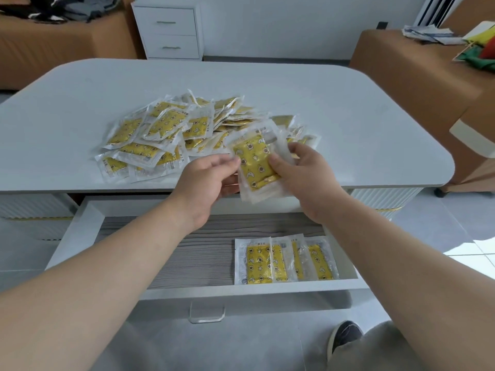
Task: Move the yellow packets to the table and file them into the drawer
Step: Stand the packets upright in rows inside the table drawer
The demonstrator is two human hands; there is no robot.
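A loose heap of yellow packets (pixel 166 137) in clear wrappers lies on the white table (pixel 348 116). Both hands hold a small stack of yellow packets (pixel 255 163) above the table's front edge. My right hand (pixel 305 178) grips the stack's right side with the thumb on top. My left hand (pixel 206 183) pinches its left edge and supports it from below. Beneath the hands the drawer (pixel 88 231) stands pulled out. Several packets (pixel 284 259) stand filed in a row at its front right.
A white two-drawer cabinet (pixel 168 30) stands against the far wall. Brown benches flank the table, the right bench (pixel 417 76) carrying papers and coloured cloth. My shoe (pixel 345 336) and knee show at the lower right. The drawer's left part shows bare grey woodgrain bottom.
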